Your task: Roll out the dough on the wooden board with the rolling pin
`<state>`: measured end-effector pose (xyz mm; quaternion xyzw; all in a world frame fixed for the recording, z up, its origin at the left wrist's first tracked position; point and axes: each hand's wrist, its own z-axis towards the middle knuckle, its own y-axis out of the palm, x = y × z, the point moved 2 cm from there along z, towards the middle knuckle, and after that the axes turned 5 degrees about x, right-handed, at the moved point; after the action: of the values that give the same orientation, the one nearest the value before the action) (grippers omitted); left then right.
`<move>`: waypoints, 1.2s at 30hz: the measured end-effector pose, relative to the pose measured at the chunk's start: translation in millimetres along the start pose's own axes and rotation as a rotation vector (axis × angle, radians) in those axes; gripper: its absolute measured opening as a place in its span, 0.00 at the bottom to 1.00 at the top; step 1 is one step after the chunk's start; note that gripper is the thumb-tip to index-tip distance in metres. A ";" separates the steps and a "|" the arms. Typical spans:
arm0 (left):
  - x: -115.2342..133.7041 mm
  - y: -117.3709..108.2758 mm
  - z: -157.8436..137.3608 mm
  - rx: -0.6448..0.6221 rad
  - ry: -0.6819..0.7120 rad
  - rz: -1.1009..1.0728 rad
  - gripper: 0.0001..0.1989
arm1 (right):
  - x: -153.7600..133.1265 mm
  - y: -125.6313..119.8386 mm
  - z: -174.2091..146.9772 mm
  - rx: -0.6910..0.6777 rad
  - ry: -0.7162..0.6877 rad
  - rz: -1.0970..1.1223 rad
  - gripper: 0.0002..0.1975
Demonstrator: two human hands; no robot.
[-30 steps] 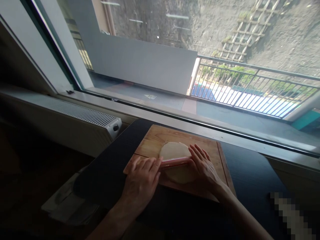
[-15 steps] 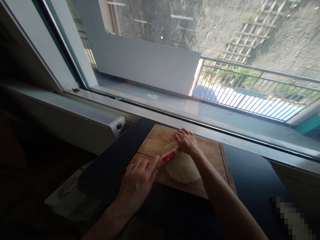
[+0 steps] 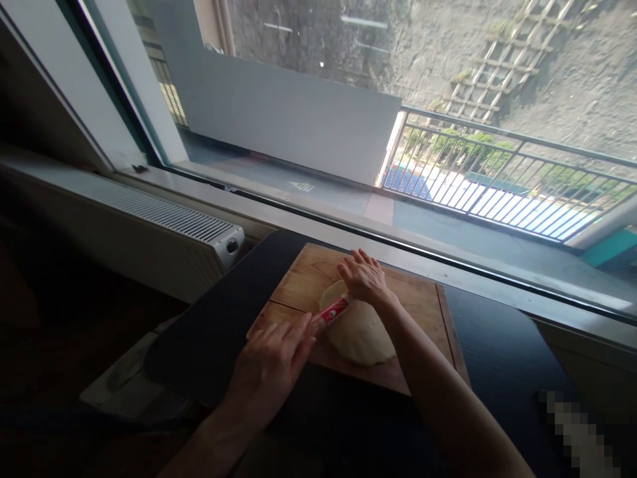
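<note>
A rolling pin (image 3: 334, 310) with a red printed band lies slantwise across a round sheet of pale dough (image 3: 361, 335). My left hand (image 3: 273, 352) rests over the pin's near left end, its fingers reaching forward. Over the far right end is my right hand (image 3: 363, 275), palm down with the fingers extended. Both hands cover the pin's ends, so only its middle shows. Beneath the dough is a wooden board (image 3: 293, 279), and my right forearm hides part of the dough's right edge.
The board sits on a dark table (image 3: 209, 318) with rounded corners, close to a window sill (image 3: 318, 229). A white radiator (image 3: 199, 229) stands to the left. Under the table's left side is a pale flat object (image 3: 119, 392). Outside are a railing (image 3: 468, 172) and a rock slope.
Both hands and the pin have shifted slightly left over the dough. The camera view has also moved a little. The pin's red band shows a different side of its print.
</note>
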<state>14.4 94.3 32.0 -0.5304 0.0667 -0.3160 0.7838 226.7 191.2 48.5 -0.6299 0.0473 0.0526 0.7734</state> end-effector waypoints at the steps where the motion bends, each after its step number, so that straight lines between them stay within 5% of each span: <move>1: -1.6 -0.1 -0.7 0.006 -0.012 0.009 0.20 | -8.1 1.0 15.4 -0.038 0.005 0.010 0.26; 5: -4.4 -3.0 -6.9 -0.005 -0.017 0.054 0.21 | -22.2 0.1 22.1 -0.036 -0.017 0.029 0.27; 11: 5.6 -7.6 -14.6 -0.063 0.030 0.024 0.22 | 19.3 -6.8 -87.2 0.113 -0.054 -0.045 0.25; 14: 6.4 -6.3 -14.2 -0.087 0.026 -0.015 0.21 | 32.9 -8.7 -114.4 0.136 -0.062 -0.075 0.30; 17: 1.2 -2.8 -14.4 -0.095 0.003 -0.056 0.20 | 25.8 -5.6 -86.6 0.122 -0.049 -0.055 0.27; 23: -15.8 -5.4 -17.3 -0.129 -0.129 0.013 0.22 | -27.2 7.5 27.8 -0.009 0.001 0.023 0.26; 26: -15.6 -10.2 -20.5 -0.158 -0.143 0.034 0.22 | -36.1 7.8 39.8 -0.033 0.013 0.042 0.27; 36: 18.7 7.3 -30.0 -0.146 0.100 -0.131 0.26 | 46.2 -17.5 -121.8 0.121 0.093 -0.030 0.28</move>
<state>19.1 61.8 17.1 -0.5729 0.0936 -0.3870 0.7164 274.1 69.4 34.4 -0.5843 0.0767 0.0088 0.8078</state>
